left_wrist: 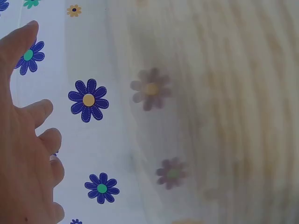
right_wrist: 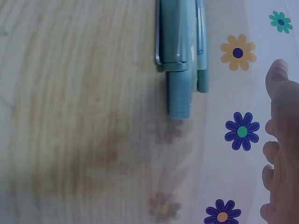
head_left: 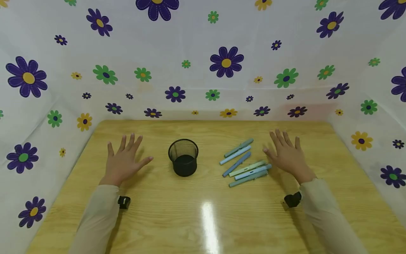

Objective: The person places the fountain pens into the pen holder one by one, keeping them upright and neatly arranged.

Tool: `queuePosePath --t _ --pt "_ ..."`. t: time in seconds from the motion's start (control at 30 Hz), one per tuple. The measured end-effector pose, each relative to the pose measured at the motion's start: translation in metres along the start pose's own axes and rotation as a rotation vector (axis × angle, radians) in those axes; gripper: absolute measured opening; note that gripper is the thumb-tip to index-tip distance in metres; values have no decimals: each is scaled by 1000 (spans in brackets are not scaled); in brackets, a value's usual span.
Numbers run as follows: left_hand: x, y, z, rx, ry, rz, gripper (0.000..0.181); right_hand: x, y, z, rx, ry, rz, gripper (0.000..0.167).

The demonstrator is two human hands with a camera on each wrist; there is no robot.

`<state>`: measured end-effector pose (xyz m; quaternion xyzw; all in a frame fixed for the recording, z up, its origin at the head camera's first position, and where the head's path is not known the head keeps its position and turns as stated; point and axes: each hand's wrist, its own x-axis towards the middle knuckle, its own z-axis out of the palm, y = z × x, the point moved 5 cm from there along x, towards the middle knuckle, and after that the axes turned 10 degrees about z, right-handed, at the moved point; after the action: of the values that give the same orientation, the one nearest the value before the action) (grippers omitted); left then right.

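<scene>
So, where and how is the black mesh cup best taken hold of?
Grip the black mesh cup by its round wall below the rim, probably from the left with the left hand: it stands upright, its left side faces that hand, and the pens lie to its right.

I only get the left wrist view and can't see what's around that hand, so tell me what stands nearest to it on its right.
Observer: A black mesh cup stands to the right of the left hand.
Operator: Now give me whatever lies past the cup.
Observer: Six pens lie to the cup's right.
Operator: Report the right hand too.
Observer: It holds nothing, its fingers spread.
</scene>
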<state>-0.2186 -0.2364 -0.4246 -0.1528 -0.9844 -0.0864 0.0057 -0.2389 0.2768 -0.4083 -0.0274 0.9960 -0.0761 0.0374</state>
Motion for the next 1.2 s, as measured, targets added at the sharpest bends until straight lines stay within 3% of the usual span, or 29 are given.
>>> queuePosePath --t 0.2,0.43,0.6,0.8,0.93,1.2 --pt "3 5 -14 -4 36 19 92 8 -7 -23 30 79 -41 77" --pt "11 15 -22 -163 77 93 93 22 -19 -44 78 120 -122 72" --pt "14 23 -20 -328 55 141 96 31 -27 -46 71 80 -196 71" --pt "17 31 -15 -569 12 211 99 40 -36 -47 154 24 -275 70" --pt "19 38 -12 -702 -15 235 102 44 -38 -43 171 -39 -283 70" --pt "22 50 -3 -828 -25 294 105 50 -37 -39 212 -79 -276 66"
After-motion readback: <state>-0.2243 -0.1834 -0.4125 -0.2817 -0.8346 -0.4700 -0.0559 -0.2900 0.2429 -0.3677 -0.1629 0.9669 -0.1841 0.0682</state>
